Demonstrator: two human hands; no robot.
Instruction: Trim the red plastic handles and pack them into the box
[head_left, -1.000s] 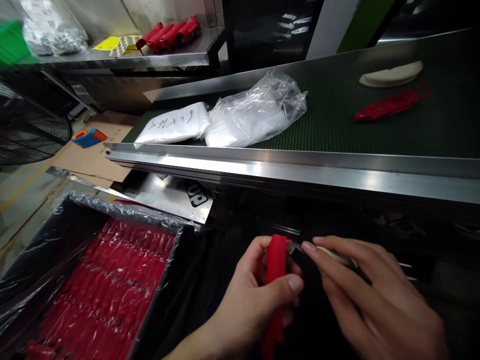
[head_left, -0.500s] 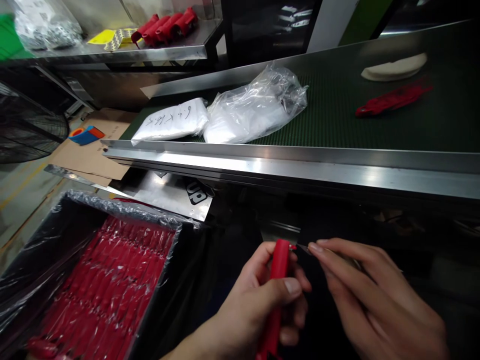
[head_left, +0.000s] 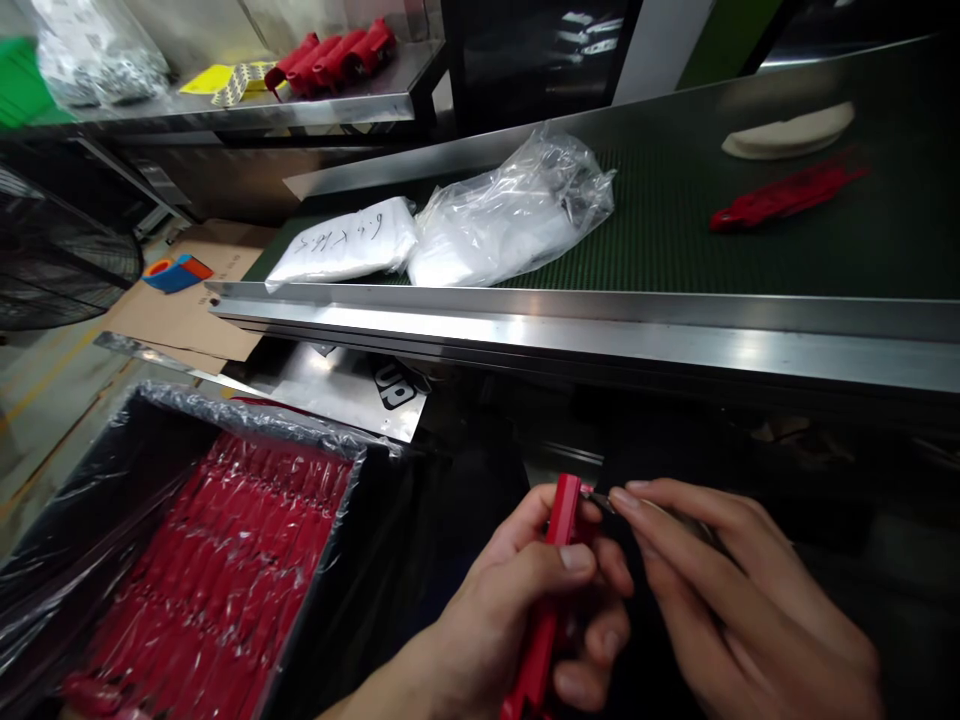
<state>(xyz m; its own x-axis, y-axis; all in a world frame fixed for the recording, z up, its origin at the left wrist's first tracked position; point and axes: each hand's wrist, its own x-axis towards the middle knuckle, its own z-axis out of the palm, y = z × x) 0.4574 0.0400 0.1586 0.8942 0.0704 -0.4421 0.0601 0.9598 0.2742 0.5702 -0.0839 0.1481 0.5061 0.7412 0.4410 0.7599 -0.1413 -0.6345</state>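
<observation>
A long red plastic part (head_left: 541,640) slants upward in my left hand (head_left: 510,600), whose thumb and fingers are wrapped round it. My right hand (head_left: 735,580) pinches a small thin dark-tipped tool (head_left: 598,499) between thumb and fingertips. The tool's tip meets the right side of the red part near its upper end. Most of the tool is hidden by my right fingers.
At the lower left, a plastic-lined bin (head_left: 349,500) holds rows of red parts. Plastic bags (head_left: 510,220), a red part (head_left: 784,198) and a cream piece (head_left: 791,132) lie on the green conveyor (head_left: 660,235). Red housings (head_left: 330,62) sit on a metal shelf (head_left: 375,108).
The red part has tilted and turned slightly in my left hand. My right hand has shifted a little left, with the tool tip nearer the part.
</observation>
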